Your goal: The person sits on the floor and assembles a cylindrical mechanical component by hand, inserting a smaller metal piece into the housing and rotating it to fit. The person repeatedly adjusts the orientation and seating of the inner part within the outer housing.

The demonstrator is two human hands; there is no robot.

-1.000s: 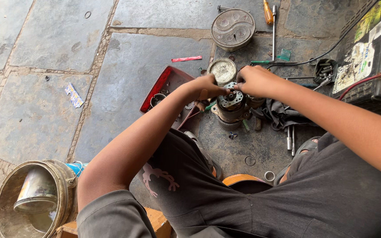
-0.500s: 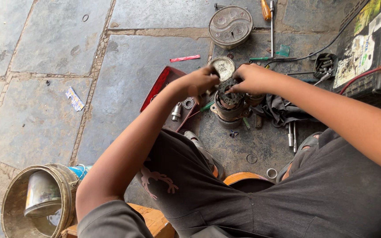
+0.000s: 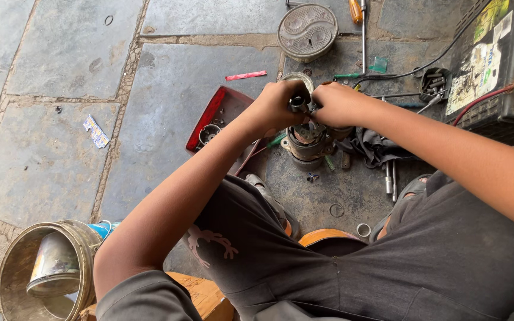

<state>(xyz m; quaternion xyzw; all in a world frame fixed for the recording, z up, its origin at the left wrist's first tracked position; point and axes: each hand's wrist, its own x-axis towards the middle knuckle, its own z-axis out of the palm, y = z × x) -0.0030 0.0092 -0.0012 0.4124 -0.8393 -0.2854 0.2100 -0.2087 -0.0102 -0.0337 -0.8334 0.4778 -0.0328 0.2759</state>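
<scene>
Hands, two of them, are meeting above one motor housing point(image 3: 308, 142): the left hand point(image 3: 278, 106) is pinching a small metal sleeve point(image 3: 297, 102), and the right hand point(image 3: 335, 104) is closing its fingers round the same part. One red tray point(image 3: 209, 110) is lying just left of the motor, one round grille point(image 3: 307, 25) beyond it, one battery point(image 3: 498, 65) well right. Since half a second ago both hands are sitting closer together, lifted over the motor. Stone slabs point(image 3: 72, 59) are forming the floor; one bucket point(image 3: 37, 276) is standing far left.
</scene>
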